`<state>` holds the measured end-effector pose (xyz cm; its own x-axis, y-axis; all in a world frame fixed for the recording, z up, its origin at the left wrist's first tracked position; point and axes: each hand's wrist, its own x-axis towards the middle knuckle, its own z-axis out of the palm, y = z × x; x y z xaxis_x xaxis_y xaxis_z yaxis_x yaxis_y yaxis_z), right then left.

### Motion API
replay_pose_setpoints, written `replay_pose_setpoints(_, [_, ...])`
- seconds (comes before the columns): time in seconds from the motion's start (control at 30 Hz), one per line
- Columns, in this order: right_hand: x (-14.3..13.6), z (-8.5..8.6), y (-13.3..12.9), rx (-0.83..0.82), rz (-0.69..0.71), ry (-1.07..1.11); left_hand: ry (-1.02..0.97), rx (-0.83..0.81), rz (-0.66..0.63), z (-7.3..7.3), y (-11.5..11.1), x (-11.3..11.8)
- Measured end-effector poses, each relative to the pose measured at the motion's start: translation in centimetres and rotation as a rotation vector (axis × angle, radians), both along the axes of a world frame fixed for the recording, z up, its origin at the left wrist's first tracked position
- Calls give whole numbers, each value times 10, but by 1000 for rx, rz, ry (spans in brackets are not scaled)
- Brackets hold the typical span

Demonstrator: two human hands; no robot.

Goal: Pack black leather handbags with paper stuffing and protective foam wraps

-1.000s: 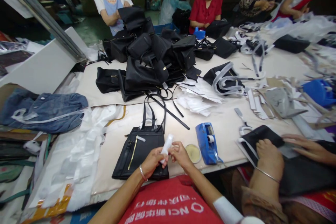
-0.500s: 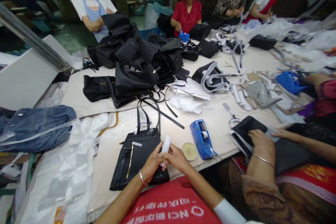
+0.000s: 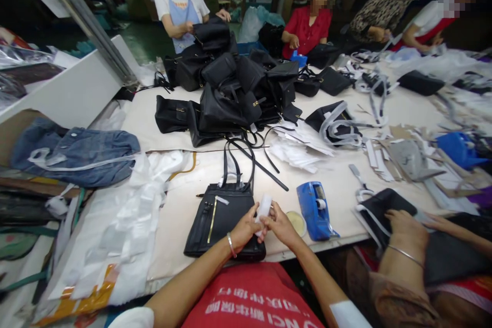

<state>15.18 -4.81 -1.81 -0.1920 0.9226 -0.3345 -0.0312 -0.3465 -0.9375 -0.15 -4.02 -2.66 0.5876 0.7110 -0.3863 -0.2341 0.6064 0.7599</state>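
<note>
While both hands (image 3: 243, 231) partly hide the white roll (image 3: 264, 206) clamped in their grip, cropped "NCI" marks the apron (image 3: 249, 287) below the black handbag (image 3: 228, 218).

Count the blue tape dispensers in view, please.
3: one dispenser near the right hand, another at the picture's right, and apparently a third by the person in the red shirt. More may hide behind the black bags.

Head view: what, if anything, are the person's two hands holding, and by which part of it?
The left hand and right hand hold a small white piece by its lower part; its upper end sticks out.
</note>
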Motion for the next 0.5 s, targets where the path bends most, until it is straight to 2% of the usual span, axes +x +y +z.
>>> replay_pose_setpoints(0.13, [3, -2, -13, -62, -232, -215, 24, -16, 51, 2, -4, 0])
replay_pose_setpoints(0.23, [-12, 0, -20, -51, -274, -325, 102, -6, 59, 4, -5, 4])
replay_pose_setpoints(0.37, [-35, 4, -17, -41, -303, -272, 193, 59, 65, 7, -7, 7])
replay_pose_setpoints(0.5, [-40, -1, -9, -106, -301, -75, 152, 117, 54, 7, -3, 6])
